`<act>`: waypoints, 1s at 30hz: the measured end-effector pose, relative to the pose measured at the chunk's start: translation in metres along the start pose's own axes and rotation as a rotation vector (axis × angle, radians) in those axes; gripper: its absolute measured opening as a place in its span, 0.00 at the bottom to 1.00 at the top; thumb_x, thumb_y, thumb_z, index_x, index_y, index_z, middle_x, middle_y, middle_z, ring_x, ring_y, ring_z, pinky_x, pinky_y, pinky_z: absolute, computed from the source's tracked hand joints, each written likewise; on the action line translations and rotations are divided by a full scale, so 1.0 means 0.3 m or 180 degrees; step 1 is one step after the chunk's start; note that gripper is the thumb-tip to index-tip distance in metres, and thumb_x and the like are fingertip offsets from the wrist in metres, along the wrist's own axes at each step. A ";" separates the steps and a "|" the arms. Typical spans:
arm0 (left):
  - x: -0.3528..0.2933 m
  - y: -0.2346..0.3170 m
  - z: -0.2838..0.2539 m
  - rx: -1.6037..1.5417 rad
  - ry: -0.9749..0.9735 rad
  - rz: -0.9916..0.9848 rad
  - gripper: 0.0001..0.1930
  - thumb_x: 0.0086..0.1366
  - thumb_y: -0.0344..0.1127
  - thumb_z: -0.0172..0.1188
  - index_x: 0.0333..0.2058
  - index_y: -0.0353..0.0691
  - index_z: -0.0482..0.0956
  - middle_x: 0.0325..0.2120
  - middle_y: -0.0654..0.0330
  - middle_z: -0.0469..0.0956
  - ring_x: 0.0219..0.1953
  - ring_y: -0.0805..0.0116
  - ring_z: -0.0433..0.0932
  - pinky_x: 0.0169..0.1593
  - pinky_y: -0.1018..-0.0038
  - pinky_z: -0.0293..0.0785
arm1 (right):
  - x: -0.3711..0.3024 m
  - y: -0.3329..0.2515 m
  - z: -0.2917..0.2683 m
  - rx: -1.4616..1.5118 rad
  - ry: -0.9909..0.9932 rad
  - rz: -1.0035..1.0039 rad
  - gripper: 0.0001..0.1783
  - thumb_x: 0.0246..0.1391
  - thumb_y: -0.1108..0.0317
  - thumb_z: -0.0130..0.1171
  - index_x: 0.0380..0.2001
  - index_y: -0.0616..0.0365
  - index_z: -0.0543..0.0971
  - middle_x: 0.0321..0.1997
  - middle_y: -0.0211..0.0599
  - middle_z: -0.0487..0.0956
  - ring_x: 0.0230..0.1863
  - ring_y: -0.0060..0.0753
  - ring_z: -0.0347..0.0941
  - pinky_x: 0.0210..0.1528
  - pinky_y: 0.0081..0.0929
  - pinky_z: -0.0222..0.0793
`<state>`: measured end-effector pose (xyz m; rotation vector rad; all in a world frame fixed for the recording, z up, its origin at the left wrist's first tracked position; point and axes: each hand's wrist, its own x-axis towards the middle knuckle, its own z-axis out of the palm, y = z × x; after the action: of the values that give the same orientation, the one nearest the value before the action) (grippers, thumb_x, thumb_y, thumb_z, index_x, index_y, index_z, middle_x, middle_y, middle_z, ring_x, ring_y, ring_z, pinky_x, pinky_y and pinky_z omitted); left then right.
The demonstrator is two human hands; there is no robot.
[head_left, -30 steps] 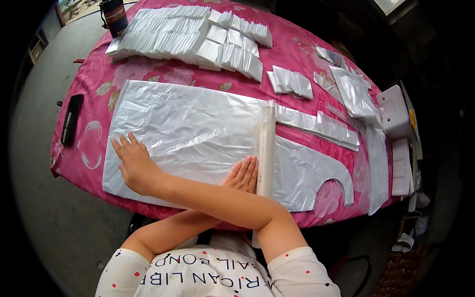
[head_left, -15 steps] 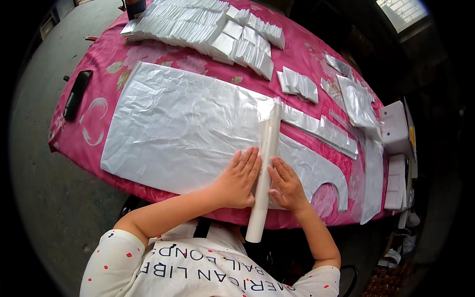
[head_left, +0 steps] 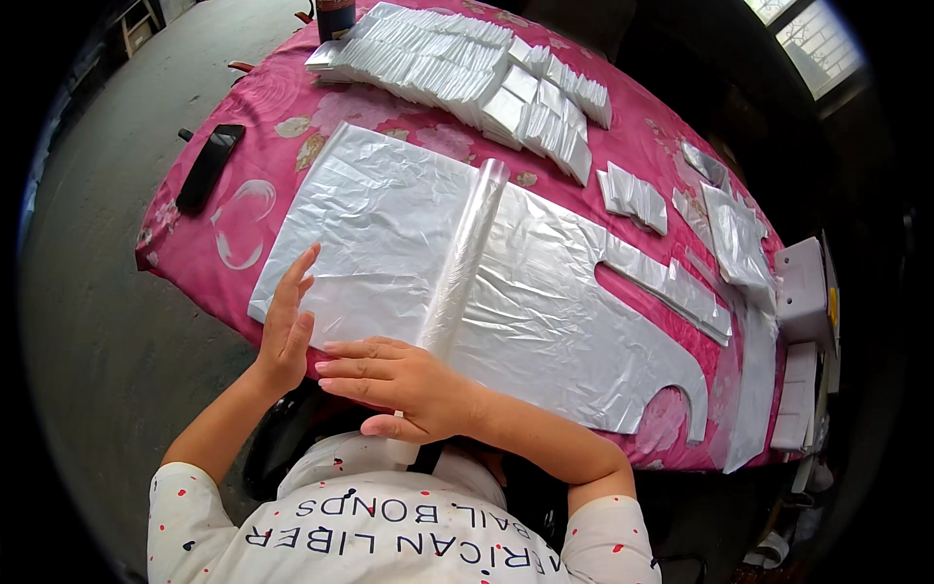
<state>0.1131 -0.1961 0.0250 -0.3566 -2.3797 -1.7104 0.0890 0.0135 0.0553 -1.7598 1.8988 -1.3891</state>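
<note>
A white plastic sheet [head_left: 555,282] with curved cutouts at its right end lies flat before me. Across it rests a long pale roll or tube [head_left: 465,258], its far part covered in shiny clear film. My right hand [head_left: 413,387] is over the near part of this tube, fingers stretched toward the left; its palm hides where it touches. Beside the sheet's near left edge, my left hand [head_left: 289,326] is held up with fingers extended and nothing in them.
The table has a pink floral cloth [head_left: 277,92]. Folded white plastic packs [head_left: 438,58] stand in rows at the back, with a smaller stack [head_left: 632,198] to their right. A black phone [head_left: 210,168] lies far left. White boxes [head_left: 803,292] stand at the right edge.
The tube has moved left across the sheet, uncovering its middle. Both hands have shifted left; the left one has come away from the tube. The view has turned slightly.
</note>
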 end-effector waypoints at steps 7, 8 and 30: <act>-0.241 -0.019 -0.136 0.0433 0.0448 -0.0457 0.26 0.65 0.37 0.44 0.61 0.38 0.53 0.63 0.51 0.50 0.64 0.58 0.52 0.61 0.64 0.53 | -0.116 0.191 -0.156 -0.1886 0.0628 0.0995 0.20 0.55 0.60 0.51 0.50 0.56 0.72 0.58 0.40 0.68 0.61 0.45 0.60 0.61 0.43 0.53; -0.260 -0.018 -0.141 0.0385 0.0454 -0.0529 0.26 0.65 0.38 0.43 0.61 0.38 0.53 0.63 0.51 0.50 0.64 0.58 0.52 0.61 0.64 0.53 | -0.103 0.207 -0.149 -0.1959 0.0421 0.1099 0.23 0.56 0.57 0.49 0.52 0.54 0.70 0.60 0.40 0.65 0.63 0.45 0.57 0.62 0.43 0.50; -0.255 0.063 -0.107 -0.3515 -0.0584 -0.1799 0.31 0.52 0.38 0.63 0.52 0.34 0.61 0.41 0.54 0.73 0.37 0.69 0.76 0.42 0.70 0.73 | 0.424 0.311 0.086 0.3222 0.2639 0.1548 0.42 0.51 0.54 0.58 0.59 0.68 0.50 0.51 0.49 0.64 0.47 0.36 0.68 0.47 0.34 0.68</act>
<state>0.1921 -0.2271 0.0300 0.0598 -1.4251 -3.2601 0.0099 -0.1228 0.0285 -0.2376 1.2355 -2.3974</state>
